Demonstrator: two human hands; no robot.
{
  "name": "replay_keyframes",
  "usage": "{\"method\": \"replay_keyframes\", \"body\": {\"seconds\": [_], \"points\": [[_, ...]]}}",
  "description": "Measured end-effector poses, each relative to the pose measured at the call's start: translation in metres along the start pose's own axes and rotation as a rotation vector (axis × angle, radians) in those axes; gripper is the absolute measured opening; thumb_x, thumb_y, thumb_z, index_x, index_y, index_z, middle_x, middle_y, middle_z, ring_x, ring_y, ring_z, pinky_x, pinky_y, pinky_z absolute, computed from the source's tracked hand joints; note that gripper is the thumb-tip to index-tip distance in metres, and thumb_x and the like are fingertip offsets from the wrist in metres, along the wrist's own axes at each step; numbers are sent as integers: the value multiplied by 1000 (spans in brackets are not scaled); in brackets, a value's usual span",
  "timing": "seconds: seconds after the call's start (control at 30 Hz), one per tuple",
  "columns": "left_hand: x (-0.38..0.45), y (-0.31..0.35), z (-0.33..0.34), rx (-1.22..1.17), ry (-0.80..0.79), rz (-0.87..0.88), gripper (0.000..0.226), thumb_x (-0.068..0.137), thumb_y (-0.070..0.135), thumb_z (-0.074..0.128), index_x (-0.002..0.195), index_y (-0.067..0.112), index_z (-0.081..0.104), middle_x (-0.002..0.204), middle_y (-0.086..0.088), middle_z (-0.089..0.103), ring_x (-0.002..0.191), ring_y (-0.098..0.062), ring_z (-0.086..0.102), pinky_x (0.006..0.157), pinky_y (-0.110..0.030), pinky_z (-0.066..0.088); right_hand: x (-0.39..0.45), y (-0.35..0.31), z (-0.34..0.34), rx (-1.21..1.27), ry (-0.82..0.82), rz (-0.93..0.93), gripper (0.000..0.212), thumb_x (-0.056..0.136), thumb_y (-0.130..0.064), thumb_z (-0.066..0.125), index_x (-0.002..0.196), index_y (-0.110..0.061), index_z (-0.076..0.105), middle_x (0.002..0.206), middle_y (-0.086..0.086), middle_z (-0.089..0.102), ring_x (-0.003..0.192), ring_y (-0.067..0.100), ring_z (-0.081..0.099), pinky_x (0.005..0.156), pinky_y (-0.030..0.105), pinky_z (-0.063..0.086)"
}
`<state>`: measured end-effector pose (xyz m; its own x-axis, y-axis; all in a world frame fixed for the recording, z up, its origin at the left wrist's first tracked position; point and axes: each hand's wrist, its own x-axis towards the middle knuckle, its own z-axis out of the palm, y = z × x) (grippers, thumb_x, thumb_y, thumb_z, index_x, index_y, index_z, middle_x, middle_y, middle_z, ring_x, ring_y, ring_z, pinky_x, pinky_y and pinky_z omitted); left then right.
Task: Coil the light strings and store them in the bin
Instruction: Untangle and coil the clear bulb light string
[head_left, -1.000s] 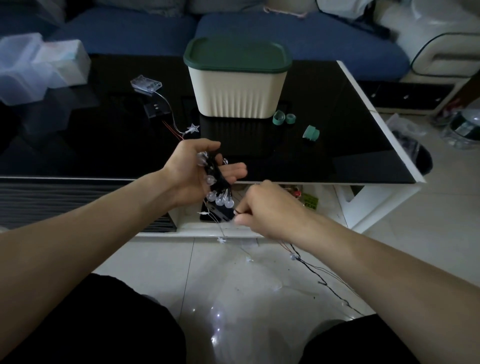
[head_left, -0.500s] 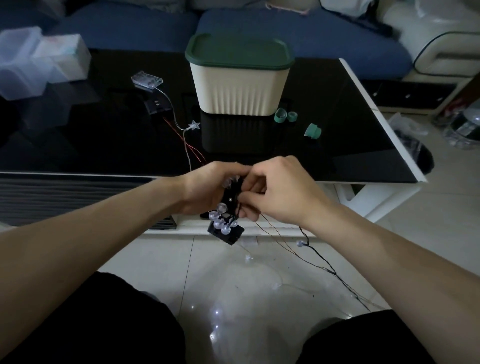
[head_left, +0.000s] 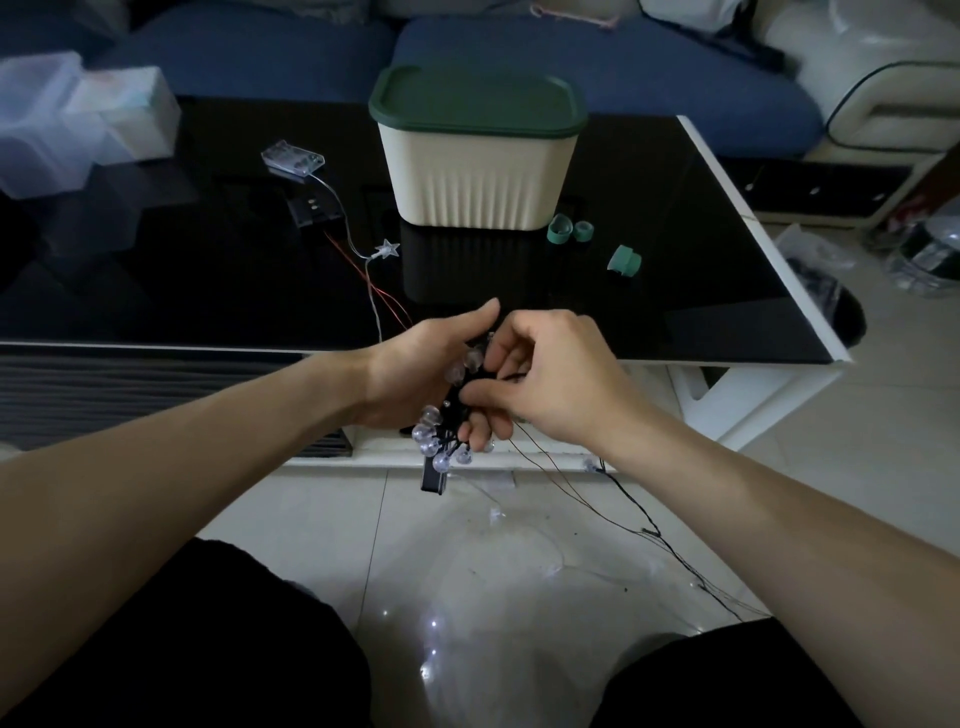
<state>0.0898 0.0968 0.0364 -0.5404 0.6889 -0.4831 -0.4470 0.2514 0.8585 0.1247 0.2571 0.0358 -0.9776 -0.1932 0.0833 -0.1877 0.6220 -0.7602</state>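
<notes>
Left hand has its grip around the coiled light string at the tabletop edge, right hand pinches its wire, and the lidded bin stands behind.

There is a single view, from a wide-angle camera worn on the person's head. It looks forward and steeply down, so both bare forearms run in from the bottom corners and meet at the left hand and right hand near the middle, close to the lens. Dark-clothed knees fill the near bottom edge, with pale glossy floor tiles between them. Beyond the hands the glossy black glass table spreads across the middle distance, and the cream ribbed bin with a dark green lid stands at its far centre. The blue sofa crosses the far top edge. Straight edges bow outward toward the corners.
</notes>
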Motion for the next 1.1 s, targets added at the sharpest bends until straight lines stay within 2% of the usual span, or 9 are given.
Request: {"method": "replay_keyframes", "body": {"seconds": [0.13, 0.23, 0.37, 0.6, 0.77, 0.83, 0.97, 1.03, 1.1], "points": [[-3, -4, -3, -46, -18, -21, 78, 97, 62, 23, 97, -6, 61, 84, -30, 62, 67, -34, 62, 72, -38, 49, -2, -3, 6, -8, -22, -21, 29, 71, -23, 91, 76, -22, 63, 65, -6, 66, 58, 1, 63, 59, 13, 47], [-5, -5, 0, -170, -40, -40, 76, 95, 59, 30, 105, -10, 60, 92, -35, 64, 78, -39, 67, 79, -38, 55, 0, -3, 6, -64, 8, 1, 33, 64, -33, 94, 70, -27, 63, 62, -9, 65, 61, 4, 63, 76, 30, 51], [-6, -5, 2, -237, -43, -28, 73, 94, 55, 32, 103, -11, 63, 91, -36, 64, 73, -38, 66, 71, -35, 55, 5, 1, -1, 13, -34, 52, 34, 62, -31, 96, 73, -26, 64, 65, -5, 67, 54, -4, 59, 55, 12, 45], [0, 0, 0, -82, 25, -8, 42, 91, 46, 47, 86, 6, 57, 58, -12, 47, 38, -20, 37, 45, -29, 19, 7, 4, -3, 122, -84, 163, 24, 80, -40, 83, 76, -23, 65, 57, -11, 64, 50, -5, 56, 49, 9, 37], [-3, 8, -4, -78, 150, -20, 48, 92, 46, 48, 61, 12, 58, 45, 2, 33, 34, -13, 28, 42, -24, 18, 13, 10, -13, 210, -24, 177, 7, 90, -30, 68, 95, -27, 64, 106, 0, 63, 96, 11, 63, 87, 35, 54], [-3, 7, -10, -69, 192, -21, 38, 88, 40, 54, 62, 13, 51, 44, 3, 27, 34, -13, 27, 42, -23, 19, 14, 13, -18, 257, -3, 277, 7, 94, -23, 59, 99, -22, 64, 104, 3, 62, 98, 17, 63, 90, 48, 57], [-5, 5, -18, -60, 255, -19, 33, 94, 26, 51, 64, 13, 49, 43, 3, 27, 33, -12, 28, 39, -21, 21, 12, 19, -20, 326, -304, 443, 27, 104, -21, 45, 100, -5, 66, 88, 11, 68, 83, 26, 66, 68, 38, 48], [-5, 4, -19, 3, 287, -21, 36, 97, 24, 49, 64, 11, 49, 43, 1, 27, 32, -14, 29, 37, -21, 24, 6, 21, -17, 202, -505, 418, 36, 107, -31, 41, 99, -7, 66, 84, 10, 71, 80, 21, 69, 69, 31, 42], [-5, 1, -18, 140, 323, -14, 37, 99, 22, 50, 64, 8, 51, 44, -1, 28, 33, -16, 29, 37, -21, 28, 4, 22, -15, 103, -547, 345, 37, 106, -32, 45, 94, -7, 68, 73, 4, 70, 71, 16, 67, 70, 26, 45]]}}
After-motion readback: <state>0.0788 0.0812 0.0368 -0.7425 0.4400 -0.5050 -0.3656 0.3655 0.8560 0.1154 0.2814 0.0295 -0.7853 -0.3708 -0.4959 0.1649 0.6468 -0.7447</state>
